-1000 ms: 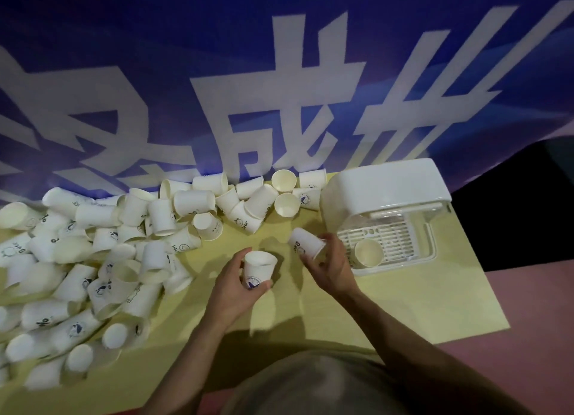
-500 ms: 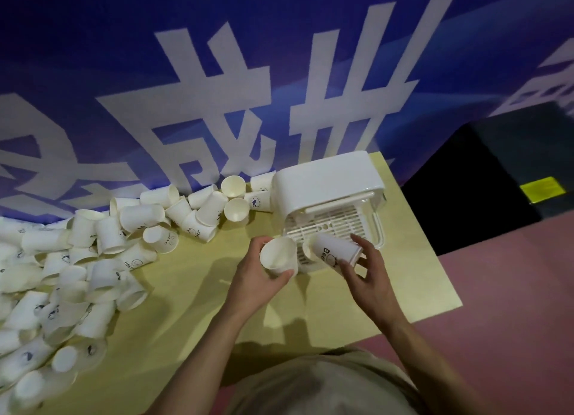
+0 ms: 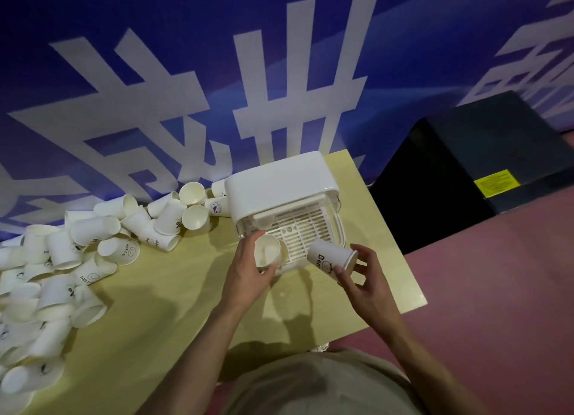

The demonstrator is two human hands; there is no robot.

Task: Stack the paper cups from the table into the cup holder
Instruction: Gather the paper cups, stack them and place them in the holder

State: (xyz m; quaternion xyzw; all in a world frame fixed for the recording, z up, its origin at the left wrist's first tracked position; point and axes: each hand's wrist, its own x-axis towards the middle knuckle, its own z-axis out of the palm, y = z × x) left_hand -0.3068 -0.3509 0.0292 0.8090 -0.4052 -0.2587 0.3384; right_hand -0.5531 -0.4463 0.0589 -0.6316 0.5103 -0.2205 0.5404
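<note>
Left hand [image 3: 248, 271] moved cup [image 3: 266, 254] to holder [image 3: 279, 188]

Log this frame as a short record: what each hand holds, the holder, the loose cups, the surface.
left hand: grips a paper cup, open mouth facing the camera, at the holder's front edge
right hand: holds a printed cup lying on its side, just right of the holder's front
cup holder: white, slotted tray visible inside
loose cups: heaped at the table's left and along the banner
table: pale yellow
</note>
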